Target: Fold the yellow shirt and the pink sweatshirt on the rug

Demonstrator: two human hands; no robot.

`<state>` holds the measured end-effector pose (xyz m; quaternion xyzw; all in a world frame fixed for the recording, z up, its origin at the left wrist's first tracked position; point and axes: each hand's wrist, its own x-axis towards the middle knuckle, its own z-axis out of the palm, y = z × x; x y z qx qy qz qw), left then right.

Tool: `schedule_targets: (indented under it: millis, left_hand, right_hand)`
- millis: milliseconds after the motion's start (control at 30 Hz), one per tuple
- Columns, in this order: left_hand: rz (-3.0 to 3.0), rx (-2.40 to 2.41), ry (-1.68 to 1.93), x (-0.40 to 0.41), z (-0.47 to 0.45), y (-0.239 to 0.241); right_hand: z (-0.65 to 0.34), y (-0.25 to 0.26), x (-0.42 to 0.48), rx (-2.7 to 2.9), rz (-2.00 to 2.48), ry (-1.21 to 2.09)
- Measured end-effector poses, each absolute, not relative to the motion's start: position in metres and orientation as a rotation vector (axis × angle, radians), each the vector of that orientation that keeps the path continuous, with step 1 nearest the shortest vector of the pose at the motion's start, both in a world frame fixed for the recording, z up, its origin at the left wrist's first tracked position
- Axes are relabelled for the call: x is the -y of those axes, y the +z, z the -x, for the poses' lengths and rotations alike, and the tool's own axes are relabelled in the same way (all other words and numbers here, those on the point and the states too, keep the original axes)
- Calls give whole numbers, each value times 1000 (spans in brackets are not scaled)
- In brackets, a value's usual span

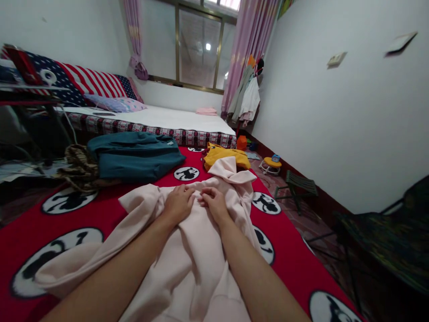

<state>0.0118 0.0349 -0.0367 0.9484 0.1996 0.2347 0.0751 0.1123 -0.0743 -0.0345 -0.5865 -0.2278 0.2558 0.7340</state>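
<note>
A pale pink long-sleeved garment point(197, 237) lies spread and wrinkled over the red cover in front of me. One sleeve point(77, 264) stretches toward the lower left, while a bunched part point(231, 170) rises at the far right. My left hand point(179, 201) rests on the garment near its far edge, fingers forward and fairly flat. Close beside it, my right hand point(213, 202) touches the same cloth with its fingers loosely bent and apart. I see no cloth gripped in either hand. Creases hide the garment's exact shape.
Folded teal clothing point(134, 154) and a brown patterned cloth point(80, 165) lie at the far left of the red cover point(134, 237). Yellow clothing point(224, 156) sits beyond the pink garment. A folding stool point(298, 185) and a camouflage chair point(389, 241) stand on the right.
</note>
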Motion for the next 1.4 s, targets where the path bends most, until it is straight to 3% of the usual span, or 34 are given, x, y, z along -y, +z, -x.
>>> schedule_targets:
  millis: [1400]
  left_hand:
    - [-2559,-535,702,-56,-18,-38]
  right_hand:
    - [-109,-37,65,512,1367,536]
